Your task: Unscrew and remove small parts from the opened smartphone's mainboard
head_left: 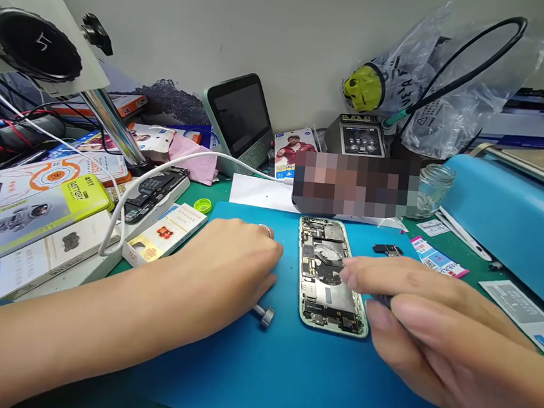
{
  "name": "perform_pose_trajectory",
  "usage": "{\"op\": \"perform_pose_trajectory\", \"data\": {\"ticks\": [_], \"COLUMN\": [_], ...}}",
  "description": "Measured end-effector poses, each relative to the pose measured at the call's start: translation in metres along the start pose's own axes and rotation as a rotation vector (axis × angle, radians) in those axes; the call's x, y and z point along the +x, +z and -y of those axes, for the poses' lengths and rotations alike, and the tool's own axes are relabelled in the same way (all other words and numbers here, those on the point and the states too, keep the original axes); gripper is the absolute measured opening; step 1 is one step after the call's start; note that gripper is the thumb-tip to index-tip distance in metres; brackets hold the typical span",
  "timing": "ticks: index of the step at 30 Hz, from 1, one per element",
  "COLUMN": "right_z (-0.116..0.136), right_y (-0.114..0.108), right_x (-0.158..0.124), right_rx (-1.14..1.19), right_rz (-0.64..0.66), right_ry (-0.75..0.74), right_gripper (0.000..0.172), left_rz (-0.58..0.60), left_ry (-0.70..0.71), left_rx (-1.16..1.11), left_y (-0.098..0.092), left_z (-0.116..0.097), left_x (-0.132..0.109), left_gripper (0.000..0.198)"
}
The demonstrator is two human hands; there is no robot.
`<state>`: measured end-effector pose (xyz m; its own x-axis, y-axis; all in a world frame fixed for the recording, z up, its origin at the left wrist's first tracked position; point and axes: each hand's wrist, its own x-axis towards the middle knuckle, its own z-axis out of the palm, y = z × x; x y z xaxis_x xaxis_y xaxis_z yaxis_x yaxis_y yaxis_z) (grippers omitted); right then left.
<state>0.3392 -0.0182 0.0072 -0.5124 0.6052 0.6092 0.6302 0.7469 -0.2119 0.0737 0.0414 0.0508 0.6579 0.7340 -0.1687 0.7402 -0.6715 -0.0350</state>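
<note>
An opened phone (330, 276) lies face down on the blue work mat (262, 368), its circuit boards and metal shields exposed. My left hand (236, 258), with a ring on one finger, rests closed on the mat just left of the phone; a small grey metal-tipped tool (265, 314) sticks out beneath it. My right hand (415, 308) reaches in from the right, its fingers pinched round a thin dark tool (380, 298) whose tip is over the phone's lower right part. A small black loose part (388, 249) lies on the mat right of the phone.
Boxes (37, 215), a white cable (161, 169) and another opened phone (156, 191) crowd the left side. At the back stand a small screen device (238, 122), a soldering station (361, 139), a glass jar (433, 186) and a plastic bag (454, 86). A blue machine (513, 219) fills the right.
</note>
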Motion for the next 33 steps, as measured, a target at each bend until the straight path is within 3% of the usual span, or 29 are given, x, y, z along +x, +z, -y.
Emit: {"op": "perform_pose_trajectory", "data": {"ticks": [3,7,11,14,17,28,33], "right_z": [-0.005,-0.010,-0.015,-0.015,-0.013,-0.020,-0.027], "right_y": [0.002,0.003,0.005,0.005,0.005,0.011,0.013], "right_x": [0.008,0.025,0.034,0.034,0.032,0.030,0.030], "right_rx": [0.057,0.035,-0.039,-0.021,0.033,-0.015,-0.091], "right_rz": [-0.032,-0.031,0.199,0.410,0.517,0.455,0.418], "right_ry": [-0.085,-0.119,-0.145,-0.159,-0.099,-0.047,-0.119], "right_gripper": [0.060,0.044,0.016,0.019,0.021,0.017,0.025], "left_rz": [-0.011,-0.015,-0.029,-0.035,-0.033,-0.037,-0.044], "left_ry": [0.008,0.018,0.009,0.033,0.056,0.078,0.086], "left_rx": [-0.007,-0.030,-0.070,-0.122,-0.168,-0.220,-0.226], "left_y": [0.001,0.001,0.001,0.004,0.007,0.013,0.015], "left_z": [-0.002,-0.006,-0.011,-0.015,-0.017,-0.019,-0.022], "left_x": [0.000,0.002,0.002,0.003,0.004,0.004,0.004], "left_gripper": [0.013,0.014,0.016,0.017,0.015,0.020,0.020]}}
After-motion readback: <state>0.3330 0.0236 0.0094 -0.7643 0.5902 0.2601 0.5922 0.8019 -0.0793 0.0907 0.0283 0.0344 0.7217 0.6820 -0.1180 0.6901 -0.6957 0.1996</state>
